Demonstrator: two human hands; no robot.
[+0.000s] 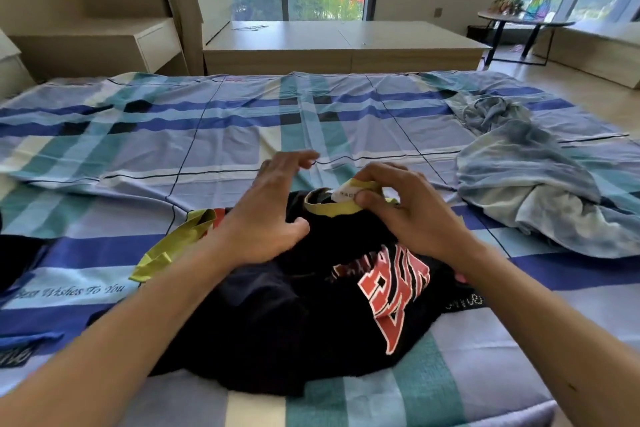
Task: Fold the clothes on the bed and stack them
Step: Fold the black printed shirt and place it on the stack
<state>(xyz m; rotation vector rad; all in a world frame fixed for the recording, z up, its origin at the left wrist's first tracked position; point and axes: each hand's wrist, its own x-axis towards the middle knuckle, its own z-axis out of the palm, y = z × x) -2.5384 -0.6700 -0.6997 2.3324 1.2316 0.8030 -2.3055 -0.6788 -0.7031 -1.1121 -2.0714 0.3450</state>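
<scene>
A black T-shirt (277,315) with red lettering and yellow-green trim lies crumpled on the bed (207,121) in front of me. My right hand (412,211) pinches its yellow-green collar near the white label. Just left of the collar, my left hand (266,211) hovers over the black fabric with its fingers spread and relaxed, holding nothing. A yellow-green sleeve cuff sticks out at the shirt's left. A rumpled pale blue and white garment (533,184) lies in a heap at the right side of the bed.
The bed wears a blue, teal and white plaid sheet. Another dark garment (17,260) shows at the left edge. Beyond the bed stand a low wooden platform (346,42), windows, and a small round table (523,22) at the right.
</scene>
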